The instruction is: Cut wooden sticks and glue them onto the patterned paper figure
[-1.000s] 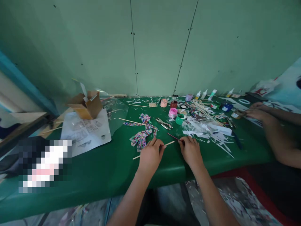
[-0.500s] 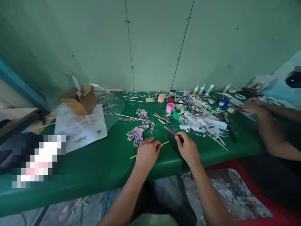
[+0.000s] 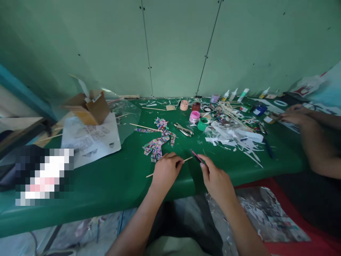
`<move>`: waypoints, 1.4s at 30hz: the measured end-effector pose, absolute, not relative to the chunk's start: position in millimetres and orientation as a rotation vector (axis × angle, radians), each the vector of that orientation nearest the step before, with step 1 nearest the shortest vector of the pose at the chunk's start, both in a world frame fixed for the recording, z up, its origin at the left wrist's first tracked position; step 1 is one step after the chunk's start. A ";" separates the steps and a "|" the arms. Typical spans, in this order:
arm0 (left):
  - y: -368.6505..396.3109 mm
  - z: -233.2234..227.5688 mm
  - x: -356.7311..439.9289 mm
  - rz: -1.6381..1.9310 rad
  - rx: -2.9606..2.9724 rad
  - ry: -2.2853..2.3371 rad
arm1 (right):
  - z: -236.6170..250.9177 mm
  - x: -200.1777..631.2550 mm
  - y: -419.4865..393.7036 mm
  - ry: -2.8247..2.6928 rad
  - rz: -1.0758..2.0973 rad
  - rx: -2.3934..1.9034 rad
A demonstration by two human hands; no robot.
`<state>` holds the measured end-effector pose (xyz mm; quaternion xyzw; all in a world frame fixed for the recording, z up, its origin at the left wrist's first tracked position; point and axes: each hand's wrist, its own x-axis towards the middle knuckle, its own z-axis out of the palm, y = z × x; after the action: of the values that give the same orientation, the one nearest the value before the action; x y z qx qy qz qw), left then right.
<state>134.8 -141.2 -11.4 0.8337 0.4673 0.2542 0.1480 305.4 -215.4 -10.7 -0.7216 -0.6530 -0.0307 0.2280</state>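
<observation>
My left hand (image 3: 166, 171) pinches a thin wooden stick (image 3: 188, 159) that lies across the green table (image 3: 112, 185) near its front edge. My right hand (image 3: 215, 177) holds a slim pink brush (image 3: 196, 155) with its tip pointing toward the free end of the stick. Just beyond my left hand lies a multicoloured patterned paper cut-out (image 3: 159, 141). Metal pliers (image 3: 183, 130) rest further back.
Small paint pots, pink (image 3: 194, 116) and green (image 3: 203, 123), glue bottles (image 3: 230, 95), loose sticks and white paper scraps (image 3: 234, 137) crowd the back right. A cardboard box (image 3: 89, 106) sits on a printed sheet (image 3: 90, 140) at left. Another person's hands (image 3: 295, 117) work at the right.
My right hand has drawn back toward me with the brush, whose tip now sits close to the stick's end. My left hand keeps its hold on the stick.
</observation>
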 end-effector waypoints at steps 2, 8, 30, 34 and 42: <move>-140.9 -11.0 134.8 0.731 2.390 1.346 | -11.8 298.8 -224.4 -1.840 -0.096 -1.986; -142.1 -9.8 135.6 0.711 2.419 1.365 | -30.0 288.2 -235.5 -1.865 -0.148 -2.042; -142.3 -8.3 136.3 0.711 2.388 1.381 | -37.9 289.2 -238.0 -1.934 -0.050 -2.089; -140.7 -8.5 136.7 0.679 2.385 1.384 | -30.4 285.2 -237.5 -1.991 -0.081 -2.156; -138.6 -5.7 136.7 0.647 2.367 1.366 | -13.9 275.4 -226.4 -2.073 -0.073 -2.259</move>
<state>136.7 -138.6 -5.7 0.8312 0.4795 0.2273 0.1657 275.4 -226.4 -13.9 -0.7361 -0.6754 -0.0236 0.0373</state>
